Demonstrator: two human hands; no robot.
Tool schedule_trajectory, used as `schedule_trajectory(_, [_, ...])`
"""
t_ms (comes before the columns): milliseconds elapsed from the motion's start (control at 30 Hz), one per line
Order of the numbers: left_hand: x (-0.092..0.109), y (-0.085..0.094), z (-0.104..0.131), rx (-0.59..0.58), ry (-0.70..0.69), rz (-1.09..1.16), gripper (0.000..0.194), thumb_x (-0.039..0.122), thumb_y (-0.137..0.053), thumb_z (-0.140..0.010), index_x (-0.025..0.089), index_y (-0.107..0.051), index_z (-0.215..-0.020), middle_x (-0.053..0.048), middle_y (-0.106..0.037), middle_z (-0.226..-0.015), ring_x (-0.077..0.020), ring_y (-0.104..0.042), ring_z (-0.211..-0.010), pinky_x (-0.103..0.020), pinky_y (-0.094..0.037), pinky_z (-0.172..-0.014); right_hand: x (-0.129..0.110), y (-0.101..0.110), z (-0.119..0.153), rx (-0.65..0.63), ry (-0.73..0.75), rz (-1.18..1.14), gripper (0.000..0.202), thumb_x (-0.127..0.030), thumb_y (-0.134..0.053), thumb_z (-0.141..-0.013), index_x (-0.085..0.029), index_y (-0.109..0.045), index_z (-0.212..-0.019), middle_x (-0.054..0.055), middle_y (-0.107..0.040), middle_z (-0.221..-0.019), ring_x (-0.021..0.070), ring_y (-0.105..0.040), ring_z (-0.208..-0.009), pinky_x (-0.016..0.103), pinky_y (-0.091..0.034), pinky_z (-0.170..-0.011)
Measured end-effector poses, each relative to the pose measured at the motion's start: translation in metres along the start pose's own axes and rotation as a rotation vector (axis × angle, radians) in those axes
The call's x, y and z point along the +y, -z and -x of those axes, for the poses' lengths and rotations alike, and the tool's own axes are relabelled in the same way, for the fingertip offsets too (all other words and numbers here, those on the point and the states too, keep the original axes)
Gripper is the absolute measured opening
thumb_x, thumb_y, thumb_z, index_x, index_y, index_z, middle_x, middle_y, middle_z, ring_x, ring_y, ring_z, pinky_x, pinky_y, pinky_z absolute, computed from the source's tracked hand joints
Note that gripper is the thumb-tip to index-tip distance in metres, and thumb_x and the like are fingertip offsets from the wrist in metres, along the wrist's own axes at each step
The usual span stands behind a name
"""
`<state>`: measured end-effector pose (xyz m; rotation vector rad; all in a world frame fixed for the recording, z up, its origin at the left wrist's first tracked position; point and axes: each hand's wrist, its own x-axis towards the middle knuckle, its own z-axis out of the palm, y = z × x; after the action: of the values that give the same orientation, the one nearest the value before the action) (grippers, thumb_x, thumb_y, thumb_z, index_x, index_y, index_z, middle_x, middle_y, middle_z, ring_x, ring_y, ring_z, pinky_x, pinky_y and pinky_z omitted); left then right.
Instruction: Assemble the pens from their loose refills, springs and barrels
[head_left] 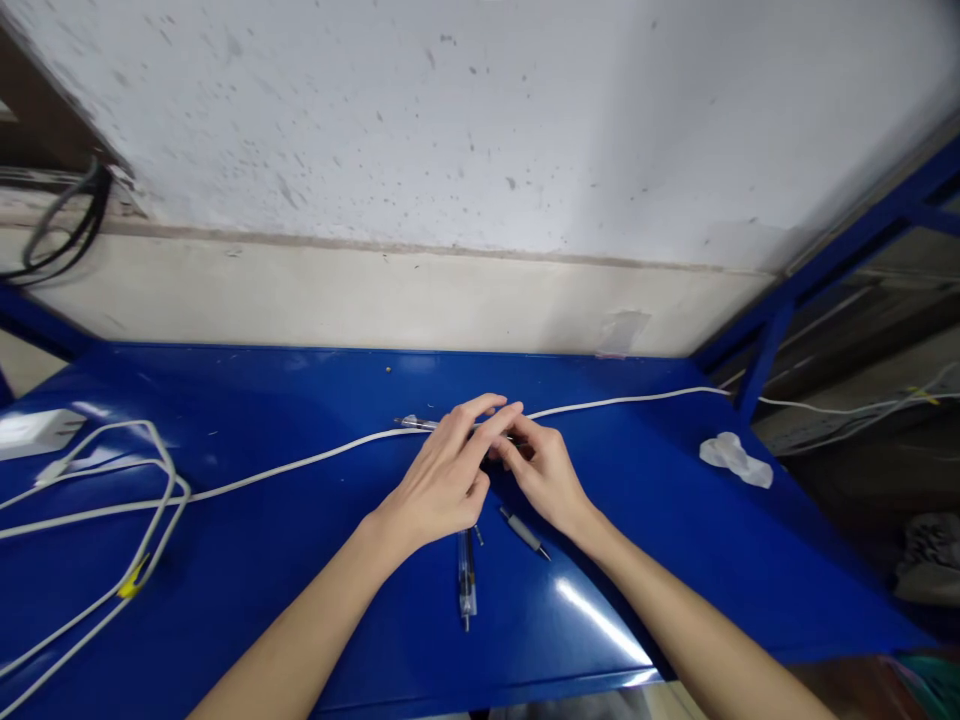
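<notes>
My left hand reaches over the middle of the blue shelf, its fingers stretched out and a little apart, the tips meeting my right hand. My right hand has its fingers and thumb pinched together; what is between them is mostly hidden. Just below the right hand lies a pen tip section with a grey grip. A clear pen barrel with dark parts inside points toward me below the left hand, a small thin piece beside it. Another clear pen part shows beyond the left hand's knuckles.
A white cable runs across the blue shelf behind my hands. At left are looped white cables and a white charger. Crumpled white tissue lies at right. A spotted wall stands behind; blue posts rise at the side.
</notes>
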<state>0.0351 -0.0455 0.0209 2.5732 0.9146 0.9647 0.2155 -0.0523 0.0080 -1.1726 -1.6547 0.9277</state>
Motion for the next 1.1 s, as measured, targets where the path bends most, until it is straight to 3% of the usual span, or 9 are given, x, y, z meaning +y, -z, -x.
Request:
schedule_trajectory(200, [-0.008,0.007,-0.003,0.169,-0.061,-0.070,0.071,-0.002,-0.042,-0.090,0.022,-0.031,-0.156,-0.013,-0.043,-0.155,-0.0246,-0.039,-0.148,-0.050,-0.035,-0.124,0.004,0.001,-0.001,0.032,-0.055,-0.049,0.021,-0.039,-0.063,-0.097,-0.019,-0.068,-0.097,0.001,-0.069,-0.078,0.0161,-0.064,-0.069,0.027,-0.049,-0.067])
schedule_trajectory(300, [-0.020,0.018,-0.004,0.234,0.039,-0.218,0.053,0.012,-0.048,-0.099,0.019,-0.040,-0.151,-0.015,-0.049,-0.150,-0.0285,-0.040,-0.147,-0.055,-0.029,-0.124,0.004,0.002,-0.002,0.078,-0.080,-0.059,0.019,-0.038,-0.067,-0.094,-0.020,-0.069,-0.095,0.001,-0.068,-0.078,0.0147,-0.061,-0.065,0.026,-0.050,-0.064])
schedule_trajectory(400, [-0.031,0.025,-0.005,0.166,0.107,-0.292,0.020,0.026,-0.051,-0.103,0.018,-0.064,-0.117,-0.012,-0.061,-0.133,-0.0325,-0.043,-0.142,-0.056,-0.033,-0.118,0.003,0.005,-0.004,0.145,-0.079,-0.074,0.018,-0.038,-0.070,-0.091,-0.020,-0.070,-0.096,0.001,-0.068,-0.083,0.0136,-0.060,-0.065,0.025,-0.050,-0.063])
schedule_trajectory(533, [-0.034,0.022,-0.004,0.057,0.077,-0.187,0.022,0.028,-0.047,-0.106,0.017,-0.061,-0.093,-0.008,-0.069,-0.104,-0.0256,-0.060,-0.114,-0.041,-0.047,-0.097,0.001,0.013,-0.007,0.156,-0.084,-0.088,0.025,-0.044,-0.068,-0.093,-0.019,-0.069,-0.090,0.000,-0.066,-0.073,0.0124,-0.057,-0.059,0.025,-0.045,-0.059])
schedule_trajectory(633, [-0.030,0.015,-0.001,-0.009,0.090,-0.137,0.017,0.027,-0.047,-0.106,0.017,-0.058,-0.098,-0.005,-0.068,-0.090,-0.0194,-0.063,-0.082,-0.033,-0.048,-0.077,0.000,0.019,-0.006,0.085,-0.151,-0.048,0.055,-0.056,-0.059,-0.096,-0.018,-0.051,-0.057,-0.004,-0.046,-0.049,0.0085,-0.038,-0.046,0.025,-0.029,-0.048])
schedule_trajectory(733, [-0.027,0.010,0.002,-0.064,0.111,-0.092,0.019,0.021,-0.046,-0.105,0.019,-0.057,-0.120,-0.003,-0.070,-0.091,-0.0170,-0.065,-0.075,-0.029,-0.048,-0.070,0.000,0.022,-0.006,0.023,-0.208,-0.001,0.068,-0.063,-0.053,-0.097,-0.020,-0.033,-0.048,-0.006,-0.032,-0.043,0.0069,-0.025,-0.042,0.028,-0.018,-0.046])
schedule_trajectory(833, [-0.024,0.009,0.003,-0.124,0.161,-0.097,0.058,0.013,-0.045,-0.100,0.023,-0.031,-0.156,0.003,-0.067,-0.078,-0.0148,-0.063,-0.063,-0.024,-0.046,-0.062,-0.002,0.024,-0.007,-0.004,-0.175,0.059,0.064,-0.062,-0.051,-0.099,-0.019,-0.046,-0.052,-0.004,-0.043,-0.046,0.0086,-0.037,-0.045,0.027,-0.026,-0.049])
schedule_trajectory(900, [-0.023,0.010,0.003,-0.149,0.163,-0.115,0.074,0.011,-0.043,-0.098,0.026,-0.013,-0.164,0.006,-0.061,-0.070,-0.0133,-0.059,-0.055,-0.022,-0.043,-0.058,-0.002,0.023,-0.008,-0.028,-0.147,0.078,0.062,-0.060,-0.049,-0.101,-0.018,-0.053,-0.055,-0.002,-0.049,-0.048,0.0103,-0.044,-0.047,0.027,-0.032,-0.053])
schedule_trajectory(1100, [-0.023,0.010,0.002,-0.124,0.133,-0.126,0.074,0.012,-0.043,-0.098,0.029,-0.015,-0.164,0.005,-0.063,-0.074,-0.0122,-0.061,-0.059,-0.021,-0.047,-0.061,0.001,0.023,-0.010,-0.021,-0.054,0.149,0.053,-0.053,-0.047,-0.103,-0.019,-0.055,-0.063,-0.002,-0.055,-0.058,0.0122,-0.047,-0.054,0.027,-0.033,-0.056])
